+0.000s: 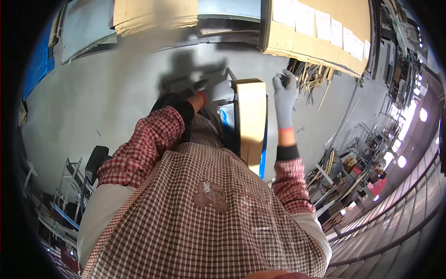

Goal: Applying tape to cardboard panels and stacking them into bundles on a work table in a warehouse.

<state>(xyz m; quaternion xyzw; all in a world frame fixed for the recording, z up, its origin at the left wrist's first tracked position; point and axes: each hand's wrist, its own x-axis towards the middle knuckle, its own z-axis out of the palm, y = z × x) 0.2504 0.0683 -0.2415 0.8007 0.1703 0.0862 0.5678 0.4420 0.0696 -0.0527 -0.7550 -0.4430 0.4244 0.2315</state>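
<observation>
Head view: looks down over a checked apron (pixel 186 200) to a narrow brown carton (pixel 252 111) just in front of the body, right of the left hand (pixel 218 93).
Left hand: gloved in grey, it sits at the carton's far left edge; glare and dark shapes hide the fingers, so I cannot tell whether they grip or merely touch.
Right hand (pixel 285 90): gloved too, clear of the carton on its right, fingers bent and thumb drawn in; whether the dark patch between them is a small object or shadow, I cannot tell.
Carton handling: a long, narrow shape like this probably tips easily, so steady pressure near its edge, backed by an open palm opposite, should serve best.
Wooden strips (pixel 313 79): a loose heap near the right hand; better to keep that wrist clear of the ends.
Shadow (pixel 186 65): it darkens the floor (pixel 116 102) beyond the left hand, so judging edges there likely calls for care.
</observation>
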